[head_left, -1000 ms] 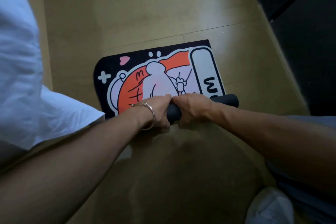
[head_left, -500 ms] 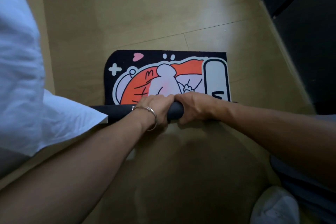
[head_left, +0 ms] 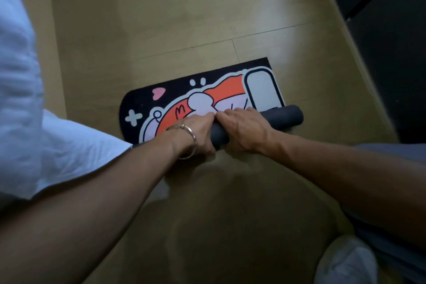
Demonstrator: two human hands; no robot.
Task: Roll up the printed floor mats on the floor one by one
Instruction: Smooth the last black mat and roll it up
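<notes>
Plank floor [head_left: 184, 18], dark furniture [head_left: 387, 53] alongside, left hand [head_left: 198, 132], right hand [head_left: 244, 131], fingers [head_left: 230, 115] gripping mat [head_left: 230, 91]

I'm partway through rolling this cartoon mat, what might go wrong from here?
1. The left hand and right hand grip the roll side by side near its middle, so the ends may wind looser and turn it cone-shaped.
2. The white fabric hangs over the roll's left end and might get caught as the flat printed part winds in.
</notes>
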